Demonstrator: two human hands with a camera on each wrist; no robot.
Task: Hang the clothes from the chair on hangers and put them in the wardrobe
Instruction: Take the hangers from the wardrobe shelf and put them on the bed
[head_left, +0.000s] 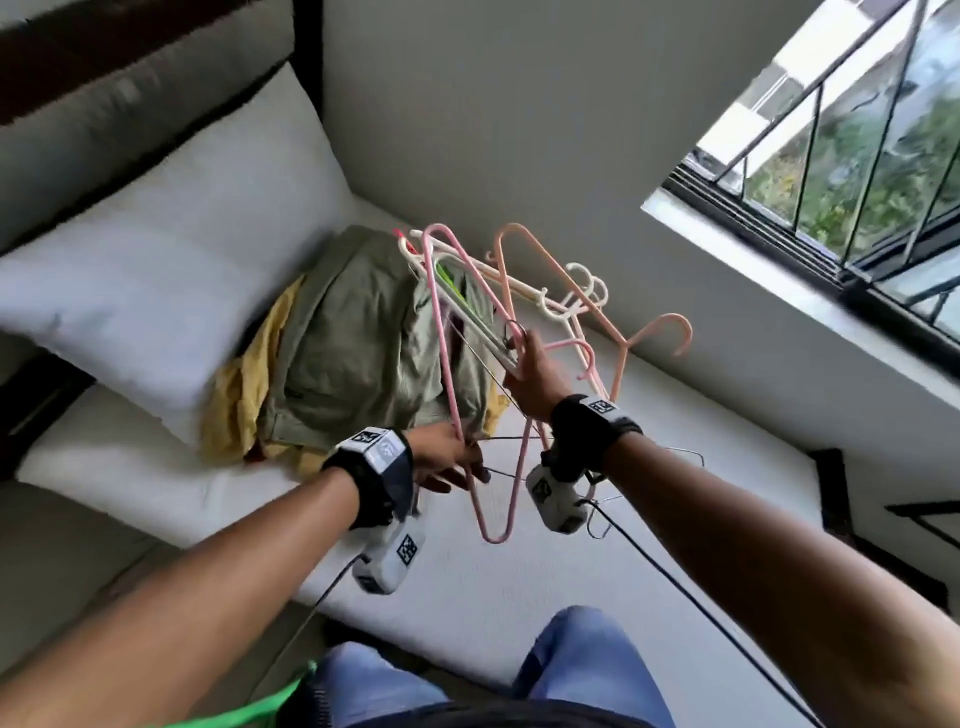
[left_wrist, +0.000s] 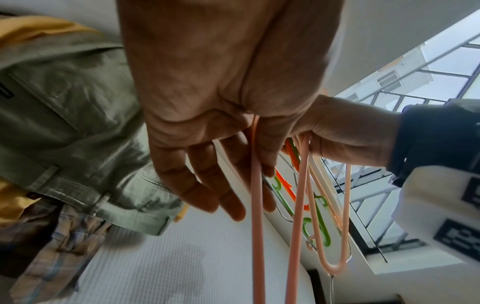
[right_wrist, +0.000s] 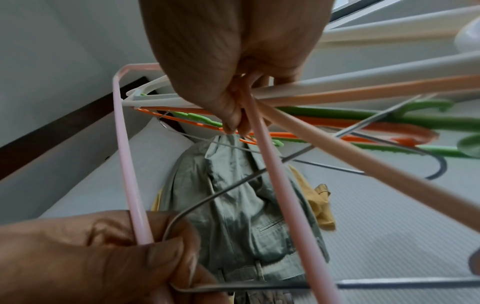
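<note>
Left hand pinching pink hanger, clothes beyond

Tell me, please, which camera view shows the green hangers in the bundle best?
The right wrist view: the green hangers cross the frame beyond the right hand, notched arms and a hook visible. The left wrist view shows their hooks between pink hangers. The head view catches only a green sliver.
</note>
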